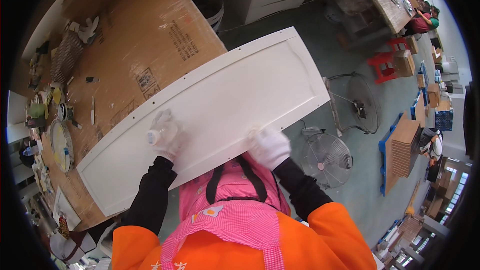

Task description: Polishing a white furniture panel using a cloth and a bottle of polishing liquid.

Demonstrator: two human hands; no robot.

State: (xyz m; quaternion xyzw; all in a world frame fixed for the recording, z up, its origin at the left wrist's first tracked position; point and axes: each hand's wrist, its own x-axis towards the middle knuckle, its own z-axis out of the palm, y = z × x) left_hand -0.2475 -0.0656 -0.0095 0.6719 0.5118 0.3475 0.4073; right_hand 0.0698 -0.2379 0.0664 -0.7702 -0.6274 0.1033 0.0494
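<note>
**Working a white cabinet door panel with a bottle and a cloth**

Holding a small clear plastic bottle (156,136), the gloved left hand (167,135) has its fingers curled tight around the bottle's body, with the bottle's end pointing toward the person's left; what is inside the bottle cannot be told. The hand rests on the white recessed door panel (210,105), which lies flat and slanted across the view, its far end jutting out over the floor and its near end on the cardboard-covered workbench (150,25). The gloved right hand (270,146) lies palm down near the panel's lower edge, fingers bunched and pressed onto what looks like a pale cloth (256,134); the cloth is blurred and hard to tell from the glove. The two hands are set apart along the panel's near side.

On the bench's left edge sit a woven basket (65,55), a round tin (61,145) with yellowish contents, and small clutter too small to name. A dark bucket (209,6) stands on the floor beyond the bench; its contents are not clear. Two floor fans (327,157) stand to the right of the panel
</note>
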